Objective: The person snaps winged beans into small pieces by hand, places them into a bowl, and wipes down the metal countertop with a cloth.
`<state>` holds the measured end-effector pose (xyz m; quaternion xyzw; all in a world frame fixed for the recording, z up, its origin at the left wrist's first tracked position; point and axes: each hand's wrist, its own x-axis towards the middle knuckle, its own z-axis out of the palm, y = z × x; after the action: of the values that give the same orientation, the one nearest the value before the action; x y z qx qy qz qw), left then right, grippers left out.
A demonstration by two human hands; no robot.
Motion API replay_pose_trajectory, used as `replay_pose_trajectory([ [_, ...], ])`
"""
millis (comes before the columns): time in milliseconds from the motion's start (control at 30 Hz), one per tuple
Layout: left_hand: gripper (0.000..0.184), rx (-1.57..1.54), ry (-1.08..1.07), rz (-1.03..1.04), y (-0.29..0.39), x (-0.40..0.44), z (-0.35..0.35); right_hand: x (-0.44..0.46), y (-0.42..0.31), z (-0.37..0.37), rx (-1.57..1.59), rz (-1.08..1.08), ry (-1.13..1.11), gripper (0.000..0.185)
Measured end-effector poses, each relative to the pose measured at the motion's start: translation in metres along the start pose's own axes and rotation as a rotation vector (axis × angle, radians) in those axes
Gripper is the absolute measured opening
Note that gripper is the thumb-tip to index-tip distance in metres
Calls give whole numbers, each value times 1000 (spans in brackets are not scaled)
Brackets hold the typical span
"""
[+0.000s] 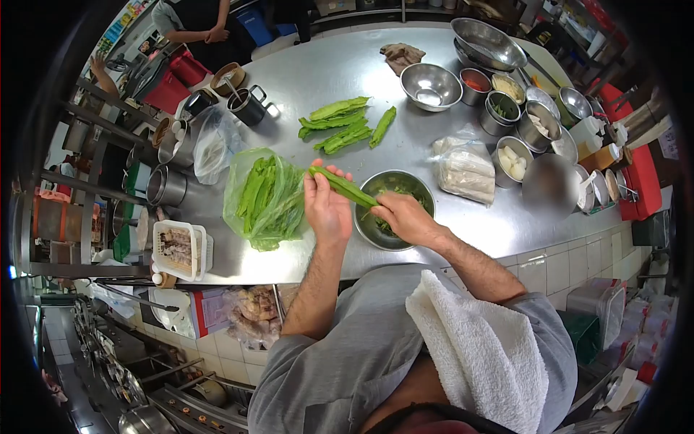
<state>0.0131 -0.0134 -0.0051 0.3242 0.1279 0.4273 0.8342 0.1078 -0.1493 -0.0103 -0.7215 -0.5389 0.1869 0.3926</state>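
My left hand (328, 208) is closed round one end of a long green winged bean (348, 190), palm turned up. The fingers of my right hand (406, 218) pinch its other end, over a steel bowl (364, 230) that holds small green pieces. Whether my right hand also has a small tool in it is hidden. Left of my left hand, a clear green plastic bag (288, 228) contains several more winged beans (259, 189). Beyond my hands, a loose group of winged beans (337, 123) lies on the steel table (289, 76).
At the right stand an empty steel bowl (431, 87), a wrapped pale bundle (464, 168) and several steel containers of ingredients, one with peeled white pieces (512, 163). To the left are a white basket (199, 249) and a dark mug (246, 105). Another person (206, 32) stands across the table.
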Motion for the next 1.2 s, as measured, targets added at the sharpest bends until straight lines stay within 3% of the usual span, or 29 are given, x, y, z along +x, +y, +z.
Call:
replay_pose_trajectory([
  [67, 30, 86, 34, 21, 3, -4, 1, -3, 7, -2, -77, 11, -14, 25],
  [133, 34, 1347, -87, 758, 11, -10, 4, -9, 15, -7, -186, 28, -28, 26],
  [200, 39, 1773, -564, 698, 23, -21, 4, -16, 19, -14, -221, 34, -58, 26],
  [267, 33, 1744, -838, 556, 13, -25, -9, -14, 21, -15, -231, -22, -90, 24],
  [300, 33, 1774, -804, 557, 12, -26, -15, -14, 19, -16, -214, -68, -84, 24],
  [367, 32, 1682, -893, 342, 0, -27, -17, -15, 17, -20, -203, -52, -104, 21],
  [433, 28, 1586, -888, 375, 0, -26, -13, -20, 14, -23, -165, -54, -100, 19],
  [567, 21, 1528, -853, 154, 8, -25, -9, -25, 14, -19, -19, -72, -76, 18],
  [633, 22, 1411, -789, 39, 5, -24, -13, -26, 12, -16, 62, -63, -29, 18],
  [700, 20, 1331, -735, 61, 4, -25, -12, -28, 13, -13, 143, -48, 18, 18],
  [767, 19, 1253, -681, 82, 2, -28, -11, -30, 18, -7, 450, 174, 32, 20],
  [833, 19, 975, -468, -183, -2, -33, -10, -29, 16, -3, 600, 219, 54, 21],
  [867, 19, 976, -462, -181, -8, -35, -11, -27, 15, -1, 748, 262, 76, 22],
  [933, 19, 644, -221, -280, -16, -38, -14, -22, 12, 4, 684, 248, 71, 22],
  [1033, 21, 376, -82, -157, 0, -22, -12, -21, 10, 11, 465, 150, -6, 20],
  [1100, 20, 360, -3, 93, 33, -3, -6, -23, 14, 15, 306, 63, -83, 19],
  [1133, 21, 388, -37, 238, 54, 9, -9, -26, 19, 16, 189, 28, -84, 17],
  [1200, 24, 661, 124, 439, 94, 22, -5, -30, 26, 15, 75, -11, -89, 16],
])
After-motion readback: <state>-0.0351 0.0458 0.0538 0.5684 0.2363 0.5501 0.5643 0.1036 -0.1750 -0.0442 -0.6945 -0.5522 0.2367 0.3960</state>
